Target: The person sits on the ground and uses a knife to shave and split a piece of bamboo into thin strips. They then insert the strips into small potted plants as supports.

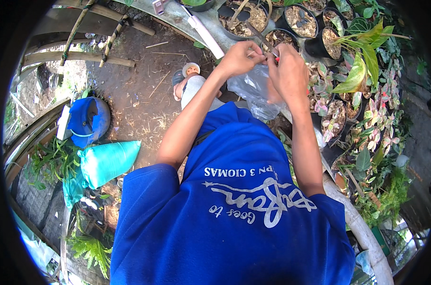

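My left hand (241,59) is closed, thumb and fingertips pinched together on something too small to make out. Close beside it, my right hand (288,72) is shut around a slim dark blade-like strip (262,37), which slants up and left over the pots; a bit of red shows at the fingers. Whether this is a knife cannot be told. Just below both hands lies a clear plastic bag (257,90), crumpled and partly hidden by my right hand. Beyond the fingers stands a black pot (281,39) filled with brown chips.
More black pots (301,21) of dry chips and leafy plants crowd the bench at far right. A pale pink bar (205,34) lies at its edge. On the left sit a blue tub (101,118) and a turquoise sack (110,164). Bamboo poles (78,58) frame the dirt floor.
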The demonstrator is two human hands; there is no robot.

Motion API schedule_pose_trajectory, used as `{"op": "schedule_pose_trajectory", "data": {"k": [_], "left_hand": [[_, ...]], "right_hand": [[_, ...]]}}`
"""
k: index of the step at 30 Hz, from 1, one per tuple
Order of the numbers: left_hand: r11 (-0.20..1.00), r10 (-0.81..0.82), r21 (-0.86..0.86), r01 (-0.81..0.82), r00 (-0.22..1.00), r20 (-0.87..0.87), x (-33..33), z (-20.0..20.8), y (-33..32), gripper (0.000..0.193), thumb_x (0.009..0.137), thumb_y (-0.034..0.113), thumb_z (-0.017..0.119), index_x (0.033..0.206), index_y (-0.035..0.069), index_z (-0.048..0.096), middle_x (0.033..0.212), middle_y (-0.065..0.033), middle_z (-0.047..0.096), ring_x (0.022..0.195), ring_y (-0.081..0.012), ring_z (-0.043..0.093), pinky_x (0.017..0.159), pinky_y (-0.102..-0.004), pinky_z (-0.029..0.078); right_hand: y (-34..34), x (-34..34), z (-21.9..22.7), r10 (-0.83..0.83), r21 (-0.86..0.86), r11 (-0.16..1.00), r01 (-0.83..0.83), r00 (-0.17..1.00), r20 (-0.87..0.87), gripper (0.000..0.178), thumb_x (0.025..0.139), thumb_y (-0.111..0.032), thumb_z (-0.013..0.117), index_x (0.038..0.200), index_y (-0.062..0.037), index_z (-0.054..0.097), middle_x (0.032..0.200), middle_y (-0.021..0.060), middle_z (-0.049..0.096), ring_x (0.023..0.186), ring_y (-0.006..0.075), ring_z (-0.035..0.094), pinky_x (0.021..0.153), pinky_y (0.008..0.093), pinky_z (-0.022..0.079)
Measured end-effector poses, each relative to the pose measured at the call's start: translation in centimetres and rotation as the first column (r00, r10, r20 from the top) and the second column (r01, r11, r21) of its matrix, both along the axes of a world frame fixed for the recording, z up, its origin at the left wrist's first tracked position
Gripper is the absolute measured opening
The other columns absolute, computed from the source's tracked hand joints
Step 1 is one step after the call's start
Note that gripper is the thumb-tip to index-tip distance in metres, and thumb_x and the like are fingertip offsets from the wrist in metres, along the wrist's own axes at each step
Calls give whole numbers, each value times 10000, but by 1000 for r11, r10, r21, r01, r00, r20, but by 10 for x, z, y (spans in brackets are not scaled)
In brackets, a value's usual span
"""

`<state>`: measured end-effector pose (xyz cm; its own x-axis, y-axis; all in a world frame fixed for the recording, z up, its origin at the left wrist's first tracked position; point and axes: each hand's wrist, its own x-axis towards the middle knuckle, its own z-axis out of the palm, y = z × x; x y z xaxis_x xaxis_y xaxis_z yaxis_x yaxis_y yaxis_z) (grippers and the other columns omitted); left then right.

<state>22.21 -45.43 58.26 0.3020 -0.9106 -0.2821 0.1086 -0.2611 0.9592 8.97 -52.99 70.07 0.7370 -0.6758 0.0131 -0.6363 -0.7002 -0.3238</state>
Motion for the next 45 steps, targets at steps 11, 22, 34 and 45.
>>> {"op": "schedule_pose_trajectory", "data": {"k": [11, 22, 34, 45], "left_hand": [[983, 122, -178, -45, 886, 448, -8, 28, 10, 215, 906, 206, 790, 1069, 75, 741, 909, -160, 781, 850, -390, 743, 721, -447, 573], [978, 70, -202, 48, 841, 536, -4, 25, 5, 178, 932, 156, 760, 1058, 32, 744, 950, -164, 771, 881, -376, 747, 787, -420, 578], [957, 130, -279, 81, 740, 660, -13, 27, 2, 120, 917, 113, 760, 1005, 31, 764, 916, -157, 749, 826, -385, 718, 731, -439, 569], [956, 178, -292, 34, 722, 668, -19, 24, 2, 111, 913, 97, 763, 1005, 35, 766, 908, -162, 741, 795, -385, 715, 694, -436, 571]], "right_hand": [[-18, -12, -4, 108, 57, 992, -115, 987, 116, 276, 897, -172, 796, 1108, -19, 707, 1101, 179, 680, 941, 410, 701, 771, 490, 558], [-54, -42, 3, -63, -133, 986, 104, 957, 282, 497, 819, -137, 858, 1280, -41, 700, 1250, 172, 695, 1074, 358, 708, 891, 456, 577], [-53, -28, -12, -275, -66, 953, 295, 937, 214, 193, 946, -192, 736, 894, -9, 705, 840, 222, 720, 770, 465, 694, 683, 532, 521], [-57, -34, -22, -333, 23, 942, 334, 928, 164, 196, 931, -210, 748, 923, -15, 733, 768, 254, 703, 737, 466, 699, 671, 531, 533]]}}
